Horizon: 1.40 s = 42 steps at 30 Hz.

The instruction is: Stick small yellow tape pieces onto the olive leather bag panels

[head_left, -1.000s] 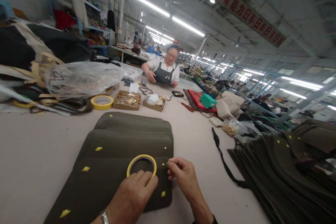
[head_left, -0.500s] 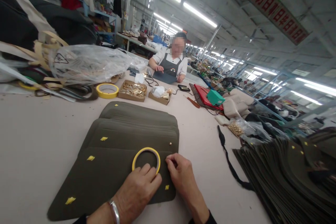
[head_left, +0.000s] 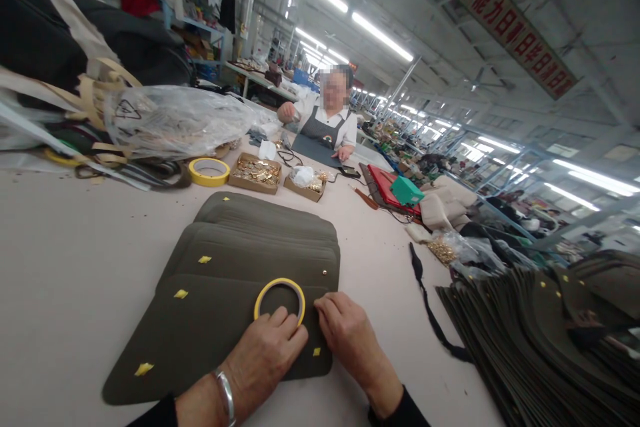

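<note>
Dark olive panels (head_left: 215,320) lie overlapped in a stack on the table, with small yellow tape pieces (head_left: 181,294) stuck on them. My left hand (head_left: 265,360), a silver bracelet at its wrist, is closed on the lower edge of a yellow tape roll (head_left: 259,293) over the front panel. Just right of the roll, my right hand (head_left: 345,330) is pinched at the front panel's upper right corner; what its fingertips hold is too small to make out. A small metal stud (head_left: 325,273) shows on the panel behind.
Another tape roll (head_left: 209,172) and boxes of gold-coloured metal parts (head_left: 255,172) stand behind the panels. A black strap (head_left: 425,300) and a big pile of olive pieces (head_left: 505,327) are at right. A person in an apron (head_left: 327,127) sits across the table.
Both my hands stay nearly in place, the right fingers drawn slightly closer together. The view has shifted a little. The person across the table has raised one hand.
</note>
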Each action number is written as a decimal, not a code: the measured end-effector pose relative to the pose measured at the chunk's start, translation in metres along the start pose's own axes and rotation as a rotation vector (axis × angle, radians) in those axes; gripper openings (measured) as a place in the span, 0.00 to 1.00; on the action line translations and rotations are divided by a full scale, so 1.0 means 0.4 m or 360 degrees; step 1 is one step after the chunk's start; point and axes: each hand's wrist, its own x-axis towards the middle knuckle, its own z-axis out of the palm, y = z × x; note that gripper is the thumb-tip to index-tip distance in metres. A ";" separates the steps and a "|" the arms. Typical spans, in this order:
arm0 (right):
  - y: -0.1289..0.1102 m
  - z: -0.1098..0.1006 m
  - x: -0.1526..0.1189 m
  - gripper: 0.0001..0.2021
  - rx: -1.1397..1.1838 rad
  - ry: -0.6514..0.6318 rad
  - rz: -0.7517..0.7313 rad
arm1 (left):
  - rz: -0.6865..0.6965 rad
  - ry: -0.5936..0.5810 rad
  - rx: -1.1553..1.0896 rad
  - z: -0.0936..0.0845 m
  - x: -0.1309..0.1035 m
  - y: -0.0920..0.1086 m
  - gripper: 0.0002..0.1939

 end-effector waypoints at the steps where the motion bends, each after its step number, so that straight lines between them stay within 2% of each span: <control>1: -0.003 0.004 0.008 0.11 -0.0086 -0.0058 -0.0020 | 0.0004 0.0010 -0.0008 0.001 0.000 0.000 0.03; 3: -0.010 0.016 0.027 0.11 -0.0231 -0.0184 0.0040 | 0.0017 0.0023 -0.0022 0.003 -0.001 -0.001 0.04; 6: -0.024 0.032 0.056 0.11 -0.0336 -0.0333 0.0332 | 0.0031 0.0017 -0.0008 0.006 -0.001 -0.001 0.04; 9: -0.040 0.037 0.077 0.09 -0.0308 -0.0360 0.0651 | 0.0017 0.0032 0.0000 0.007 -0.002 -0.003 0.06; 11: -0.048 0.027 0.083 0.09 -0.0281 -0.0334 0.0729 | 0.0008 0.0093 -0.0021 0.004 -0.005 -0.006 0.07; 14: -0.059 -0.006 0.071 0.11 -0.0220 -0.0309 0.0724 | -0.0003 0.0320 -0.0129 -0.009 -0.012 -0.016 0.09; 18: -0.079 -0.056 0.018 0.14 0.0168 -0.0418 0.0648 | 0.0027 0.0734 -0.0453 -0.048 -0.028 -0.026 0.10; 19: -0.086 -0.066 0.003 0.13 0.0280 -0.0359 0.0655 | 0.0033 0.0817 -0.0522 -0.060 -0.032 -0.027 0.10; 21: -0.101 -0.080 -0.019 0.10 0.0494 -0.0091 0.0695 | 0.0028 0.0890 -0.0590 -0.082 -0.040 -0.024 0.12; 23: -0.119 -0.090 -0.027 0.10 0.0693 0.0213 0.0653 | -0.0022 0.0832 -0.0596 -0.099 -0.046 -0.019 0.17; 25: -0.136 -0.097 -0.023 0.10 0.0801 0.0354 0.0478 | -0.0082 0.0749 -0.0584 -0.108 -0.049 -0.013 0.21; 28: -0.153 -0.101 -0.007 0.09 0.0727 0.0352 0.0245 | -0.0073 0.0736 -0.0523 -0.107 -0.050 -0.006 0.21; 34: -0.150 -0.073 0.001 0.09 0.0517 0.0366 0.0090 | 0.0009 0.0819 -0.0324 -0.084 -0.048 -0.002 0.18; 38: -0.143 -0.050 -0.011 0.09 0.0368 0.0461 0.0060 | 0.0038 0.0728 -0.0338 -0.081 -0.047 0.001 0.11; 42: -0.147 -0.042 -0.023 0.09 0.0429 0.0581 0.0205 | 0.0015 0.0664 -0.0305 -0.090 -0.033 0.010 0.13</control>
